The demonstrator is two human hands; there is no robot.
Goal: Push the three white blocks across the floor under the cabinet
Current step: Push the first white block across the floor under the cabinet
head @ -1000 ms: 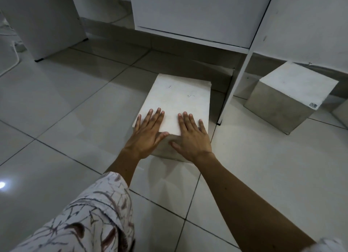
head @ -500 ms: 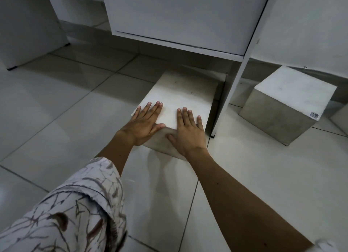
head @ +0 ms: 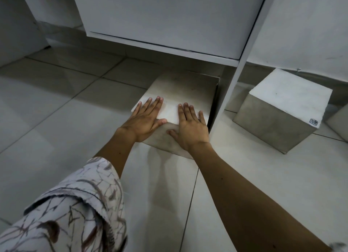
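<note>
Now pressing both flat, open-fingered hands, left and right, on white block beneath cabinet; gripping nothing.

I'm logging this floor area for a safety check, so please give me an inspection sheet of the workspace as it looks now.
Surface: pale tiled floor, glossy, grout lines visible.
Job's things: pushed block partly under the cabinet, close beside the upright panel; second block right of the panel; a third's corner at the right edge.
Clutter: nothing seen.
Grippers: left hand and right hand flat on the pushed block, fingers straight.
Cables: nothing seen.
Surroundings: white wall; patterned sleeve.
</note>
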